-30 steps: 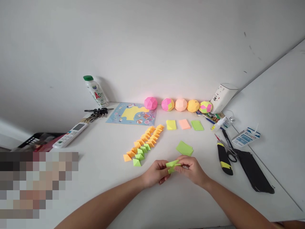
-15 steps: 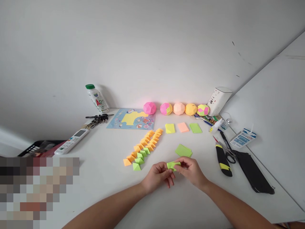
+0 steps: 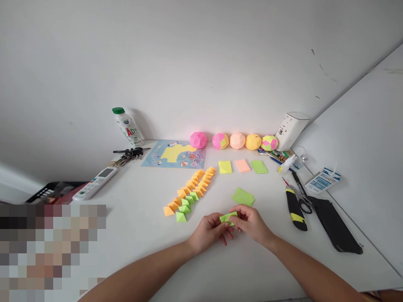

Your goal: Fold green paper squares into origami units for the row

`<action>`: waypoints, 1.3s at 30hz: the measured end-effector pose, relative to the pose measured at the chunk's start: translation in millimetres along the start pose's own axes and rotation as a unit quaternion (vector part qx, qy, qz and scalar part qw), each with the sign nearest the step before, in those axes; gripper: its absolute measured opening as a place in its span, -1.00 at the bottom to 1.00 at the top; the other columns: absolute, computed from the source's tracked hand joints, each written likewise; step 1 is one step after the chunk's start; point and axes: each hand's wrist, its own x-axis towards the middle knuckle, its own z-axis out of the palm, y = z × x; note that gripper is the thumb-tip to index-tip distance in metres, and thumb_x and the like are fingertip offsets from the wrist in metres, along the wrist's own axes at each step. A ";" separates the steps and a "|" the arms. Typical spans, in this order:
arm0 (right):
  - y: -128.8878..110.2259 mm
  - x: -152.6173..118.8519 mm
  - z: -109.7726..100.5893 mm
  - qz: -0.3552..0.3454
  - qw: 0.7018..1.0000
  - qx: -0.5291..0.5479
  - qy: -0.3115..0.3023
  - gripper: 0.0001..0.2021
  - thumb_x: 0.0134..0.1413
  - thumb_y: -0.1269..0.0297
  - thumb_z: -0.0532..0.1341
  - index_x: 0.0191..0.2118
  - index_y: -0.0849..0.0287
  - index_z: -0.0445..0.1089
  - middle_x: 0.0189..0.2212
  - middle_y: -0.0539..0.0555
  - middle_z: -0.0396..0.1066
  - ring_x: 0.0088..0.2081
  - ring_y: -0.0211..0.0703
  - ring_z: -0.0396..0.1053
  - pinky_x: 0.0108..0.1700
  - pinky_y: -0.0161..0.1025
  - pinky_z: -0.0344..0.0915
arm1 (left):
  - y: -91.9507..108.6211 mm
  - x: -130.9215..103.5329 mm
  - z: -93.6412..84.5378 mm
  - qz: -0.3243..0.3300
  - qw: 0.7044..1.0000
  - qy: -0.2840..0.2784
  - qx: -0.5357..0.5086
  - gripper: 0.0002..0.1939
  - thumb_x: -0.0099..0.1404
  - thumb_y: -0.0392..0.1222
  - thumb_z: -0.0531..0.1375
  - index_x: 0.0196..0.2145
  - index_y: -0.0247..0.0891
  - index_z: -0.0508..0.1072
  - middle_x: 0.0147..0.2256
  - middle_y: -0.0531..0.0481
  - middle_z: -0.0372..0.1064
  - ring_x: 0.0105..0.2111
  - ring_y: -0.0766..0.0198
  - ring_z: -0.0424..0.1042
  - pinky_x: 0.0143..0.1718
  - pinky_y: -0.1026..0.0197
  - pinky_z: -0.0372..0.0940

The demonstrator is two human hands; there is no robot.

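Between my two hands is a small folded piece of green paper (image 3: 228, 217), held just above the table. My left hand (image 3: 206, 235) pinches its left end between thumb and fingers. On the other end, my right hand (image 3: 252, 224) grips with its thumb pressed on the front face. A few loose green paper sheets (image 3: 243, 196) lie just beyond my right hand. Left of my hands, folded green paper pieces (image 3: 185, 208) and folded orange paper pieces (image 3: 190, 185) stand in slanting rows.
Faceted paper balls (image 3: 237, 141) line the wall. Yellow (image 3: 225, 167), peach (image 3: 242, 165) and green note pads (image 3: 259, 167) lie before them. At right are a cutter (image 3: 295, 210), scissors (image 3: 304, 205) and black pouch (image 3: 335, 226); at left, a remote (image 3: 96, 183) and bottle (image 3: 128, 128).
The green paper in my hands has tilted slightly, its right end higher. My right fingers have shifted a little on it. The whole view has moved slightly.
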 end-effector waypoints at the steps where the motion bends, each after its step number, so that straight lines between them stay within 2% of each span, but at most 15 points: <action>1: -0.5 0.2 -0.2 0.004 1.000 0.003 -0.008 -0.79 0.00 0.17 0.23 -0.32 0.23 0.36 -0.60 -0.06 0.29 -0.58 -0.32 0.23 -0.55 -0.38 0.20 | 0.0 0.3 -0.4 0.000 1.000 -0.002 -0.001 -0.69 0.17 0.01 0.18 -0.35 -0.34 0.35 -0.38 -0.07 0.45 -0.44 0.23 0.47 -0.54 0.26 0.34; 5: -4.3 0.0 0.4 0.011 1.000 0.009 -0.013 -0.76 0.01 0.14 0.23 -0.44 0.25 0.34 -0.62 -0.05 0.30 -0.60 -0.35 0.22 -0.56 -0.40 0.17 | 1.1 0.7 -0.5 -0.005 1.000 -0.005 0.002 -0.69 0.18 0.01 0.17 -0.35 -0.35 0.34 -0.39 -0.08 0.45 -0.45 0.23 0.47 -0.54 0.26 0.34; 14: -6.9 -1.8 1.7 0.024 0.999 0.020 -0.007 -0.74 0.00 0.12 0.23 -0.43 0.26 0.35 -0.63 -0.05 0.33 -0.60 -0.32 0.27 -0.52 -0.37 0.25 | 2.4 -0.9 0.5 -0.013 1.000 -0.006 -0.003 -0.64 0.16 0.06 0.17 -0.36 -0.35 0.32 -0.40 -0.12 0.46 -0.48 0.22 0.47 -0.57 0.26 0.32; 27: -6.2 -2.7 1.1 0.011 1.000 0.014 -0.008 -0.75 0.04 0.13 0.20 -0.43 0.25 0.35 -0.63 -0.05 0.31 -0.60 -0.32 0.27 -0.51 -0.36 0.27 | 3.5 -0.7 1.8 -0.017 1.000 -0.004 -0.002 -0.64 0.16 0.07 0.16 -0.39 -0.34 0.30 -0.46 -0.07 0.44 -0.53 0.26 0.46 -0.59 0.28 0.32; 33: -6.9 -2.5 0.2 -0.006 1.000 -0.006 -0.012 -0.76 0.05 0.14 0.19 -0.44 0.24 0.34 -0.64 -0.05 0.31 -0.60 -0.32 0.25 -0.53 -0.37 0.24 | 2.5 0.6 -1.9 -0.019 0.999 -0.037 -0.023 -0.65 0.11 0.02 0.23 -0.36 -0.35 0.31 -0.46 -0.06 0.44 -0.54 0.27 0.46 -0.59 0.29 0.32; 39: -10.2 -3.3 -1.5 0.002 0.999 -0.037 -0.019 -0.74 0.04 0.10 0.19 -0.44 0.23 0.36 -0.65 -0.04 0.29 -0.61 -0.30 0.26 -0.53 -0.34 0.26 | 12.2 2.3 -5.4 -0.051 0.995 -0.084 -0.017 -0.63 0.07 0.03 0.26 -0.39 -0.40 0.40 -0.50 -0.06 0.42 -0.57 0.29 0.44 -0.63 0.32 0.30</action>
